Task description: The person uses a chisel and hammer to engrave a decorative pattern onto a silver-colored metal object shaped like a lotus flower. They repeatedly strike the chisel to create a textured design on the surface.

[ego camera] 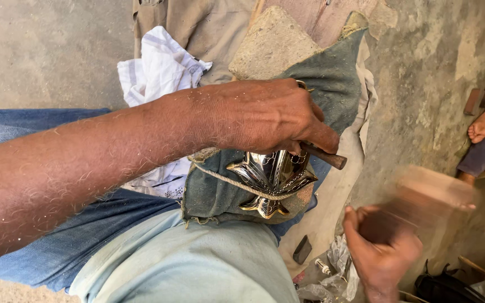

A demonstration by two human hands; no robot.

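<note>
My left hand point(265, 115) reaches across from the left and grips a thin dark punch tool point(325, 157), its tip pressed against a shiny, leaf-shaped brass piece point(270, 179). The brass piece rests on a grey-green cloth pad point(209, 191) on my knee, with a cord point(225, 179) running across it. My right hand point(380, 247) is at the lower right, closed on the handle of a wooden mallet point(433, 193) that is blurred by motion, a little right of the punch.
A white striped cloth point(161, 67) lies behind my forearm. A stone block point(273, 45) sits above the pad. Another person's bare foot point(484, 123) shows at the right edge. Small tools and scraps point(324, 264) litter the concrete floor below.
</note>
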